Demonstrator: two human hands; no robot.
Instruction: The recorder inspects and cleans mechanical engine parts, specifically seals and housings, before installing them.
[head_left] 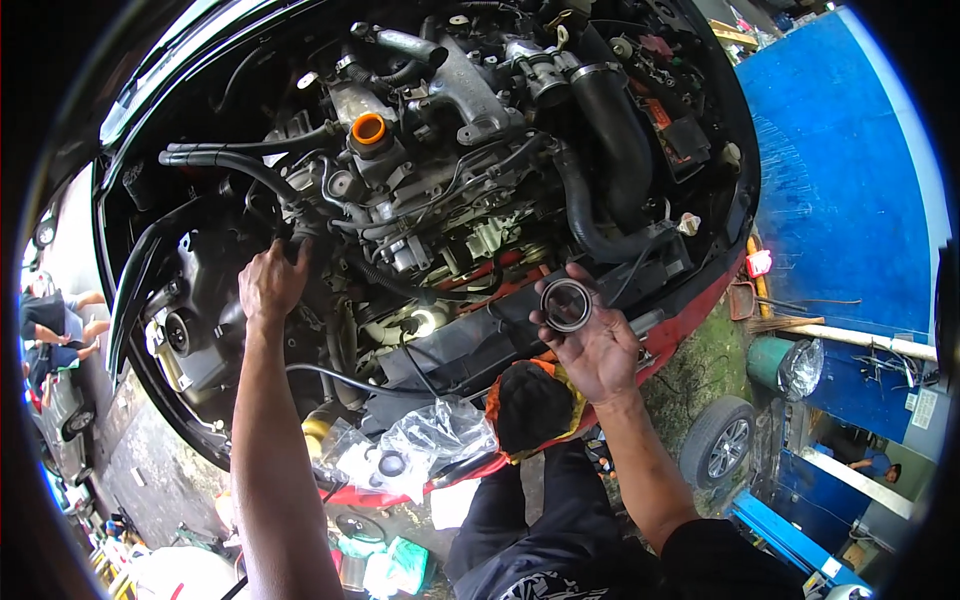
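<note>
Palm up, my right hand (pixel 598 350) holds a round ring (pixel 566 304), dark with a shiny metal rim, like an oil seal. It rests against the fingers and thumb above the car's front edge. On the left, my left hand (pixel 272 285) reaches into the engine bay beside the black hoses (pixel 235 165). Its thumb stands apart from the fingers, whose tips are partly hidden among dark parts. Between the hands lies the engine (pixel 400 185), with an orange-rimmed opening (pixel 369 129) on top.
A dark cloth in an orange-yellow wrapping (pixel 535 405) and clear plastic bags (pixel 430 432) lie on the car's front edge. A small dark ring (pixel 391 464) shows at the bags. To the right are a wheel (pixel 718 442), a green bin (pixel 775 365) and a blue wall (pixel 830 180).
</note>
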